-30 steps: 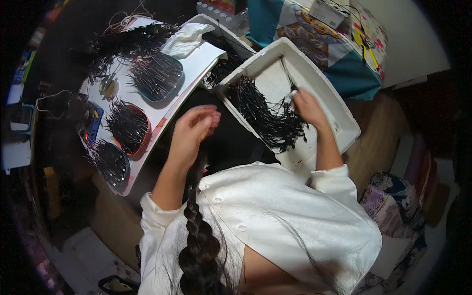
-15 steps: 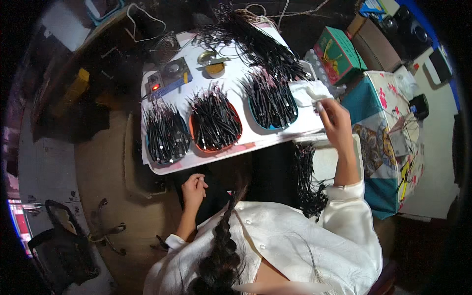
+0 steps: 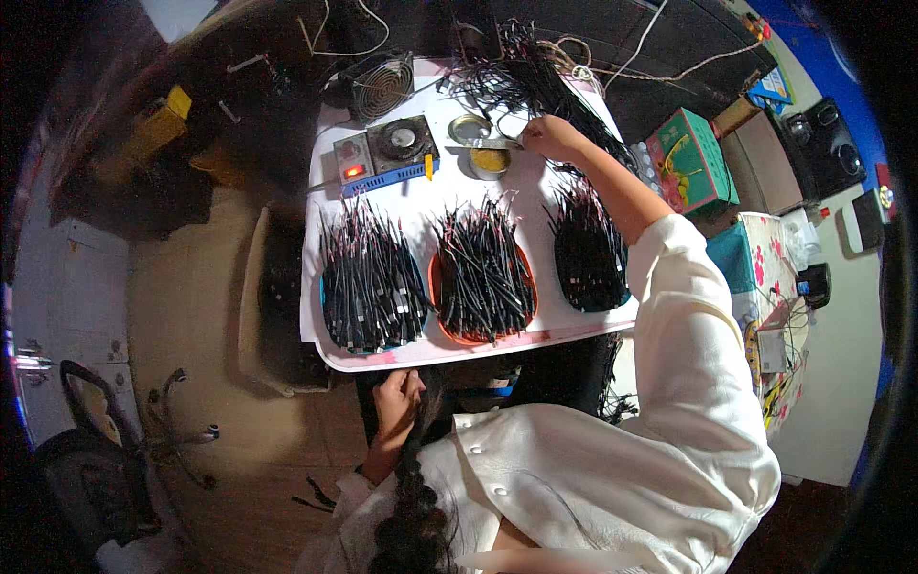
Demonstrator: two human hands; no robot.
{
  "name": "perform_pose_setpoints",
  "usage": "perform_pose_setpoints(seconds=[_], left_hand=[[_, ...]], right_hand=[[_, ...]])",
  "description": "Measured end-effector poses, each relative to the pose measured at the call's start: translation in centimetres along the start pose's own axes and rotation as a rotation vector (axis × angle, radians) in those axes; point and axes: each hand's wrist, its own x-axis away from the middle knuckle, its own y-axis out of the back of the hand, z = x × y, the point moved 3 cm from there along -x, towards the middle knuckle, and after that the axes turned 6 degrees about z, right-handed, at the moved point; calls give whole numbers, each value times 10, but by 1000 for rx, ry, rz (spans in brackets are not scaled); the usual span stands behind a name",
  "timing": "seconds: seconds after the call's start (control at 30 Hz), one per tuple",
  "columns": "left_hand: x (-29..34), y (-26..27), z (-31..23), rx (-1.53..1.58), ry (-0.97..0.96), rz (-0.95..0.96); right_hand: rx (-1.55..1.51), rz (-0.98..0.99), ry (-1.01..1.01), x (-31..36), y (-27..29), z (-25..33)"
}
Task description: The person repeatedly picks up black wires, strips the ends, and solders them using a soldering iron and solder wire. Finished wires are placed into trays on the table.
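At the back of the white table, my right hand [image 3: 553, 139] is closed at the end of a flat metal tool [image 3: 492, 143]. This tool lies across a round tin [image 3: 490, 165] with yellowish stuff inside. Close by is a shiny round metal lid or dish [image 3: 469, 129]. My left hand [image 3: 397, 400] is low, just below the table's front edge, with its fingers curled; what they hold, if anything, is hidden. Between the hands stand three baskets full of upright black cables: a blue one [image 3: 327, 330], an orange one [image 3: 435, 292] and another blue one [image 3: 564, 295] under my right arm.
A small box device [image 3: 387, 158] with a glowing red light and a round top sits at the table's left, a fan [image 3: 382, 88] behind it. Loose black cables [image 3: 535, 81] pile up at the back. A green carton [image 3: 690, 163] and a flower-patterned cloth [image 3: 755, 253] are on the right.
My right hand has moved from the white cloth at the table's right to the tool across the tin. My left hand has shifted up toward the table edge. The view has turned.
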Motion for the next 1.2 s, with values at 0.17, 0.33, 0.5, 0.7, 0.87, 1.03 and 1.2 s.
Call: perform_pose_setpoints(seconds=[0.17,0.33,0.5,0.7,0.87,1.03,1.2], left_hand=[[-4,-5,14,99,-14,11],[-2,-7,17,32,-29,8],[-1,-6,15,86,17,38],[0,-8,16,-26,-81,-6],[-1,-9,22,85,-46,49],[-1,-10,25,130,85,69],[0,-8,17,-8,-101,10]], right_hand=[[-125,5,-6,1,-5,-5],[-256,-120,-15,16,22,11],[-203,-209,32,29,66,53],[-129,-196,257,19,70,114],[-80,-222,347,7,61,140],[86,-251,384,6,62,157],[150,-178,394,-1,59,167]])
